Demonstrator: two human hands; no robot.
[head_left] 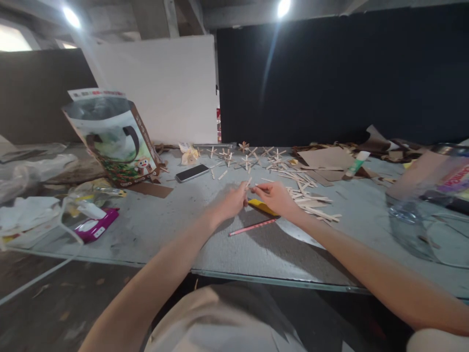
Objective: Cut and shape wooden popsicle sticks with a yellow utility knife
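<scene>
My left hand [236, 200] is closed on a small wooden stick [248, 183] above the middle of the grey table [161, 230]. Close beside it, my right hand [273, 196] pinches its fingertips together; what they hold is too small to make out. Under the hands lies a yellow object [263, 207], partly hidden by my right hand. A red patterned pencil [252, 228] rests nearer the table's front edge. Loose wooden sticks [318, 211] are piled right of my right hand, and several sticks crossed into star shapes [229, 159] stand behind the hands.
A phone [192, 173] lies behind and left of my hands. Further left are a large printed bag [113, 142] and a magenta packet [96, 226]. At the right are cardboard pieces [322, 161], a glue stick [357, 164] and a clear plastic container [410, 230].
</scene>
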